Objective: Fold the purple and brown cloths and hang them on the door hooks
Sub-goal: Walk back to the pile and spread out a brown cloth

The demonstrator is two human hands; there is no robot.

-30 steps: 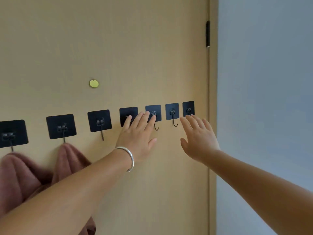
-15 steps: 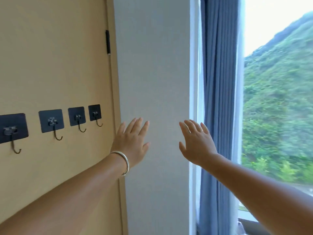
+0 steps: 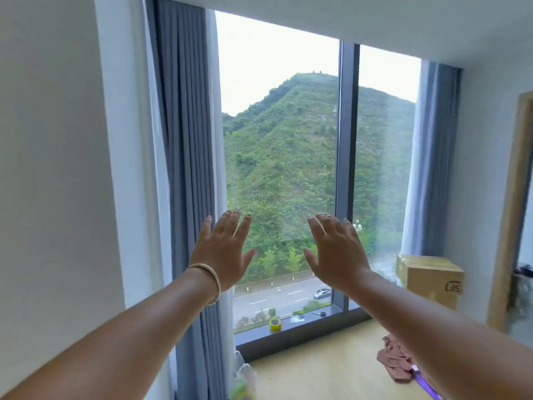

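Head view, empty hands [image 3: 281, 255] raised apart, brown cloth [image 3: 396, 360] on floor [image 3: 326, 370]

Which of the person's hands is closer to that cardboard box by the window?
The right hand. It is raised open before the window, with the cardboard box off to its right and lower. The left hand is farther left, by the curtain.

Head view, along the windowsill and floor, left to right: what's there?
Yellow tape roll → scissors → brown cloth on the floor → cardboard box by the right curtain.
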